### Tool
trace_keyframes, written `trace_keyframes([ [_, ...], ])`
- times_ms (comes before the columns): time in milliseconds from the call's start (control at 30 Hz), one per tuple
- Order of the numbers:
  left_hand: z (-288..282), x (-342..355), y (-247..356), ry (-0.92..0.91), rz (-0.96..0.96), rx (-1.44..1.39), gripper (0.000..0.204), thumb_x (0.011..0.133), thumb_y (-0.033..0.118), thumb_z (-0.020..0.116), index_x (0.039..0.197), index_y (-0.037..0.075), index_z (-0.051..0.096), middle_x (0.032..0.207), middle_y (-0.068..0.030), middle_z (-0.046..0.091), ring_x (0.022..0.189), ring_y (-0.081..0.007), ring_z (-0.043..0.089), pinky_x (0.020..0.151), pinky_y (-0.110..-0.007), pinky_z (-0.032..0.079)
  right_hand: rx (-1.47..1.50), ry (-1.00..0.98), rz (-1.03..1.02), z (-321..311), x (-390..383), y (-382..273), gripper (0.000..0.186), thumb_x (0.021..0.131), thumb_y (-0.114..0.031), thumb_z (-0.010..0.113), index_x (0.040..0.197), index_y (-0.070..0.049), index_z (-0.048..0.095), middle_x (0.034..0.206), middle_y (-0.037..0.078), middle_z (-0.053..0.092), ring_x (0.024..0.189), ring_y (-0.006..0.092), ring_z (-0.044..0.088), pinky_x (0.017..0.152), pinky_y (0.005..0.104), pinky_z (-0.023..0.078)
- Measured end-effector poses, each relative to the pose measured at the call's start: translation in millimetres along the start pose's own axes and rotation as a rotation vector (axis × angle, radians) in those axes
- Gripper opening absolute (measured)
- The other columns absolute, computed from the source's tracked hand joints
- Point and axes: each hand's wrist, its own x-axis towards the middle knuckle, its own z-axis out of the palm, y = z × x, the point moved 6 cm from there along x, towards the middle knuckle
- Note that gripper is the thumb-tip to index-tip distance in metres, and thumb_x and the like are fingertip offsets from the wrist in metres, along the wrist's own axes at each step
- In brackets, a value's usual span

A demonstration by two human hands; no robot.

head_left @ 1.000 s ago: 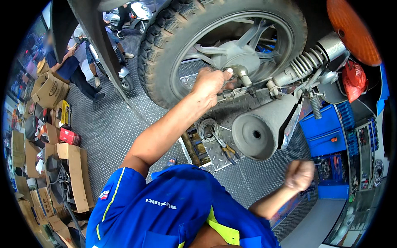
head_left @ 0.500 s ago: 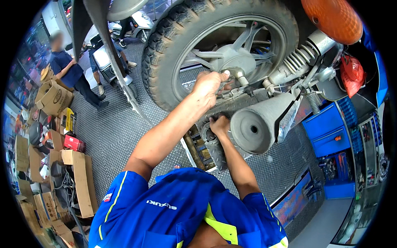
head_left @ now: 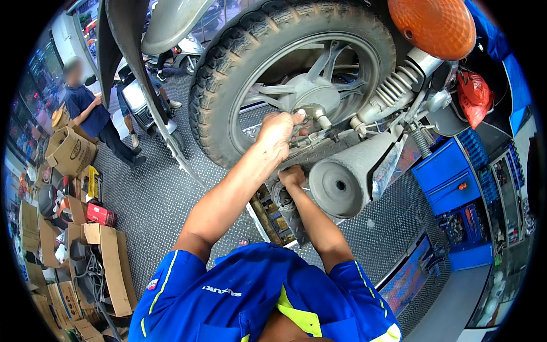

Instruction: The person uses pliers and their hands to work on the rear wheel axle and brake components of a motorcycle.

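My left hand (head_left: 276, 134) is closed round a metal tool at the hub (head_left: 303, 91) of a treaded motorcycle rear wheel (head_left: 213, 68), its thumb against a socket-like fitting (head_left: 319, 117). My right hand (head_left: 292, 176) is low beneath it, fingers curled by a grey metal part (head_left: 284, 198) over a parts tray (head_left: 265, 219); what they hold is hidden. Right of that hand is the grey exhaust silencer (head_left: 336, 188). Above it sits the coil-spring shock absorber (head_left: 393, 85).
Cardboard boxes (head_left: 108, 262) line the left. A person in dark blue (head_left: 85, 108) stands near parked scooters (head_left: 137, 102). An orange lens (head_left: 433, 25) and a red bag (head_left: 473, 94) are upper right, above blue tool cabinets (head_left: 444, 182). The floor (head_left: 154, 205) is patterned metal plate.
My right hand came from the lower right to below the wheel between the first two frames and stays there. The wheel appears slightly further left; my left hand keeps its grip at the hub.
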Motion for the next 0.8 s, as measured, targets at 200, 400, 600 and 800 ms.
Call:
trace_keyframes([
  [200,-4,1,2,0.019,0.012,0.03,0.015,0.095,0.009,0.073,0.099,-0.005,0.071,0.09,-0.0146,0.074,0.067,-0.0197,0.064,0.062,-0.035,0.054,-0.021,0.061,-0.086,-4,-8,-7,0.052,0.079,-0.041,0.075,0.114,-0.003,0.073,0.12,0.019,0.075,0.112,0.0336,0.074,0.096,0.0425,0.058],
  [400,6,3,1,-0.03,0.002,0.047,0.015,0.095,0.008,0.073,0.102,-0.005,0.07,0.091,-0.0142,0.074,0.067,-0.0194,0.065,0.063,-0.035,0.053,-0.042,0.032,-0.125,-9,3,7,0.047,0.081,-0.038,0.073,0.111,-0.003,0.072,0.119,0.026,0.073,0.116,0.0387,0.071,0.1,0.0462,0.055],
  [600,-12,10,0,0.018,-0.014,0.05,0.013,0.094,0.009,0.075,0.099,-0.002,0.073,0.09,-0.011,0.075,0.068,-0.0185,0.065,0.064,-0.034,0.053,-0.184,0.354,-0.595,-92,-76,57,0.042,0.091,-0.032,0.07,0.12,-0.002,0.07,0.124,0.022,0.07,0.119,0.0391,0.065,0.106,0.0481,0.049],
  [800,1,-2,0,0.069,0.072,0.035,0.02,0.095,0.011,0.076,0.099,-0.007,0.07,0.093,-0.0147,0.074,0.072,-0.0199,0.066,0.068,-0.035,0.052,0.677,-0.361,-0.396,-303,-246,119,0.034,0.078,-0.011,0.088,0.101,0.002,0.068,0.083,0.008,0.067,0.079,0.0182,0.063,0.069,0.0326,0.05],
])
